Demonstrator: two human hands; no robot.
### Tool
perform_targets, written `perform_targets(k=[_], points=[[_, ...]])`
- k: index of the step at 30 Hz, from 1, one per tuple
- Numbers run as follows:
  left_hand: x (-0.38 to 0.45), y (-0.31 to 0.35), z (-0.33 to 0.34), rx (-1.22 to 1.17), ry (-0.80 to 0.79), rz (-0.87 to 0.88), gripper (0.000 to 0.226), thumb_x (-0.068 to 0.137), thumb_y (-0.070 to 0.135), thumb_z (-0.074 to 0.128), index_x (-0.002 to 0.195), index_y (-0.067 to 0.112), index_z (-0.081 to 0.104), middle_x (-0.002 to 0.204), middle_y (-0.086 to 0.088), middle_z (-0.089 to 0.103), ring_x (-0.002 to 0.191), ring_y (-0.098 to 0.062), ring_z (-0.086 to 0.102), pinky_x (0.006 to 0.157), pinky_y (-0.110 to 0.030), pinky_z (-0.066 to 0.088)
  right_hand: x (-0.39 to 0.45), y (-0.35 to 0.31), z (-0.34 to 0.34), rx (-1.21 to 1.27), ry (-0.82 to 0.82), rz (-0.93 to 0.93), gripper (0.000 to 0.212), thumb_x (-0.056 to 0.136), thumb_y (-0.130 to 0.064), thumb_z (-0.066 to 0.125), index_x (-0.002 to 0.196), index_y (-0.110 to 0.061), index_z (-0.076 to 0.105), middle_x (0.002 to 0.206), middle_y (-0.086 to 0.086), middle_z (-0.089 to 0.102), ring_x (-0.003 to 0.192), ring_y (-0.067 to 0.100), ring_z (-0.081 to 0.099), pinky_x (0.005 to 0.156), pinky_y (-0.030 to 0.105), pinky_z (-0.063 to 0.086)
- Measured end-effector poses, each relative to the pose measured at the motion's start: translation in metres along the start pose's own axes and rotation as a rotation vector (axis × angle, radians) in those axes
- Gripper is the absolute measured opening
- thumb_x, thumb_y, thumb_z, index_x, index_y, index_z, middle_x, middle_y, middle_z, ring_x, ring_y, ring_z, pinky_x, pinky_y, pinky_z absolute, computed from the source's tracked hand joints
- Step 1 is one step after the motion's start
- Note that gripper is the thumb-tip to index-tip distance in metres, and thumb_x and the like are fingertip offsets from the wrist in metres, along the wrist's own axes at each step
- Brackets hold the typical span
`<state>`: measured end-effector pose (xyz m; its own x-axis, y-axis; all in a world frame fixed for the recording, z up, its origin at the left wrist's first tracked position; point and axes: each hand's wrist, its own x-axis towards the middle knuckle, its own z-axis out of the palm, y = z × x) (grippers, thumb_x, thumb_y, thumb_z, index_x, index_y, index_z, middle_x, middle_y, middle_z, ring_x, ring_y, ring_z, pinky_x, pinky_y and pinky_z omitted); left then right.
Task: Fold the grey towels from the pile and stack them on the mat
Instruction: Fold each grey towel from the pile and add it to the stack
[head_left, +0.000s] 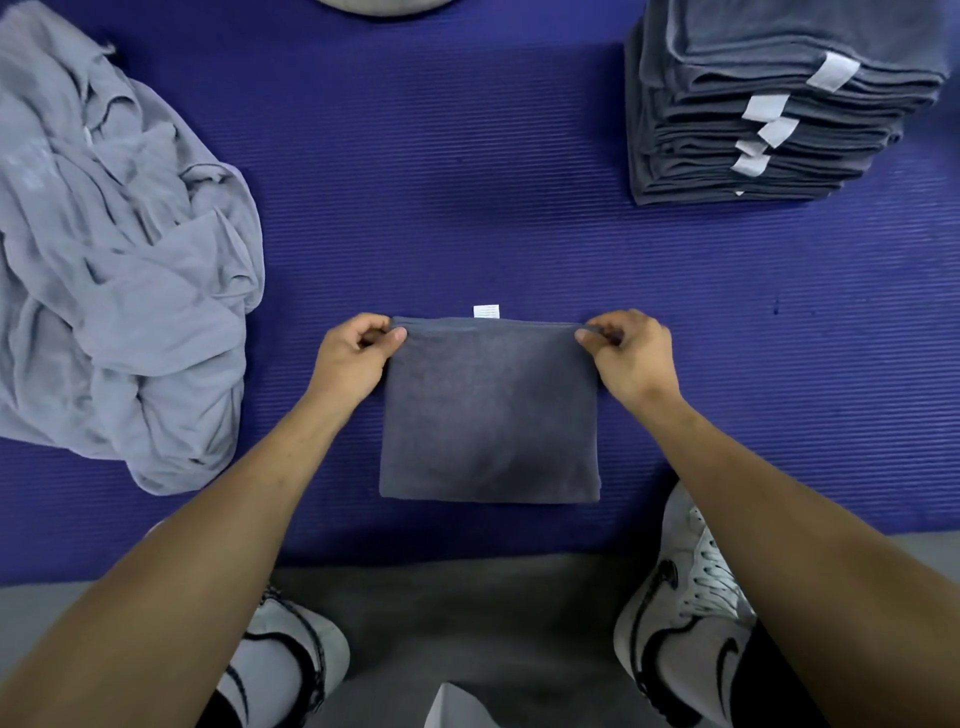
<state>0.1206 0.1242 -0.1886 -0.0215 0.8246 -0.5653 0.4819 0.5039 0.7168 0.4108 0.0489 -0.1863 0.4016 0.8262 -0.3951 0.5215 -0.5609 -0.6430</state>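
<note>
We see a ribbed purple foam mat (467, 208) carrying a crumpled pile of light grey towels (114, 270) at its left edge and a tall stack of folded dark grey towels (769, 114) at its far right corner. Near the mat's front edge lies a folded dark grey square towel (488, 415) with a white tag (486, 310). Our left hand (353, 353) and right hand (628, 353) each pinch one far corner in a closed grip.

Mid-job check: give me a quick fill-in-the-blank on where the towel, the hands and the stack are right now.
1. Both hands, left hand and right hand, pinch the ____ corners of the dark grey towel.
2. The white tag sticks out of the towel's ____ edge.
3. The stack of folded towels sits at the mat's far ____.
4. The unfolded pile lies to the person's ____.

Missing words: far; far; right; left
</note>
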Motion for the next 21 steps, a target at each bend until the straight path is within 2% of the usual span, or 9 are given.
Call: perform_targets(k=[4, 7, 9, 11, 13, 17, 21], points=[[0.001, -0.001, -0.001, -0.032, -0.008, -0.017, 0.005, 0.092, 0.023, 0.068, 0.088, 0.026, 0.069, 0.087, 0.004, 0.067, 0.083, -0.010, 0.064, 0.081, -0.028, 0.054, 0.000, 0.001, 0.000, 0.005, 0.021, -0.022, 0.010, 0.092, -0.025, 0.067, 0.092, -0.017, 0.072, 0.090, -0.010, 0.064, 0.083, 0.002, 0.060, 0.068, 0.009, 0.041], [0.004, -0.002, 0.003, 0.096, 0.023, 0.017, 0.002, 0.092, 0.026, 0.068, 0.092, 0.026, 0.066, 0.087, 0.008, 0.066, 0.078, -0.010, 0.063, 0.073, -0.024, 0.051, 0.004, 0.003, 0.002, -0.057, -0.013, -0.014, 0.009, 0.092, -0.027, 0.066, 0.093, -0.019, 0.068, 0.096, -0.006, 0.063, 0.084, 0.006, 0.058, 0.070, 0.017, 0.047], [0.007, 0.000, 0.005, 0.215, 0.010, 0.070, 0.012, 0.092, 0.027, 0.068, 0.101, 0.024, 0.062, 0.085, 0.008, 0.064, 0.072, -0.009, 0.060, 0.066, -0.020, 0.047, 0.010, 0.003, 0.003, -0.122, -0.058, -0.021, 0.012, 0.092, -0.028, 0.066, 0.099, -0.018, 0.064, 0.100, -0.004, 0.058, 0.086, 0.009, 0.056, 0.077, 0.026, 0.051], [0.010, 0.003, 0.002, 0.294, -0.036, 0.122, 0.026, 0.090, 0.028, 0.070, 0.114, 0.027, 0.058, 0.088, 0.009, 0.060, 0.073, -0.008, 0.059, 0.065, -0.017, 0.043, 0.016, 0.000, -0.001, -0.177, -0.118, -0.028, 0.030, 0.090, -0.029, 0.068, 0.116, -0.018, 0.059, 0.107, -0.004, 0.054, 0.095, 0.012, 0.055, 0.083, 0.029, 0.051], [0.015, 0.007, -0.003, 0.376, -0.110, 0.161, 0.037, 0.088, 0.031, 0.073, 0.122, 0.030, 0.058, 0.097, 0.008, 0.057, 0.081, -0.006, 0.058, 0.071, -0.015, 0.042, 0.023, -0.005, -0.005, -0.203, -0.190, -0.018, 0.047, 0.088, -0.032, 0.071, 0.129, -0.016, 0.054, 0.114, -0.002, 0.053, 0.103, 0.014, 0.054, 0.087, 0.030, 0.050], [0.025, 0.015, -0.010, 0.493, -0.251, 0.195, 0.034, 0.079, 0.038, 0.080, 0.109, 0.027, 0.068, 0.102, 0.006, 0.060, 0.093, -0.009, 0.060, 0.084, -0.024, 0.049, 0.035, -0.019, -0.014, -0.234, -0.327, 0.028, 0.042, 0.086, -0.037, 0.075, 0.118, -0.013, 0.063, 0.109, -0.001, 0.060, 0.096, 0.011, 0.055, 0.082, 0.023, 0.046], [0.035, 0.035, -0.006, 0.674, -0.331, 0.127, 0.044, 0.070, 0.051, 0.083, 0.099, 0.022, 0.065, 0.094, 0.009, 0.065, 0.086, -0.007, 0.060, 0.071, -0.023, 0.046, 0.045, -0.027, -0.018, -0.334, -0.475, 0.099, 0.043, 0.079, -0.043, 0.080, 0.109, -0.017, 0.064, 0.108, 0.001, 0.063, 0.100, 0.018, 0.060, 0.089, 0.031, 0.051]])
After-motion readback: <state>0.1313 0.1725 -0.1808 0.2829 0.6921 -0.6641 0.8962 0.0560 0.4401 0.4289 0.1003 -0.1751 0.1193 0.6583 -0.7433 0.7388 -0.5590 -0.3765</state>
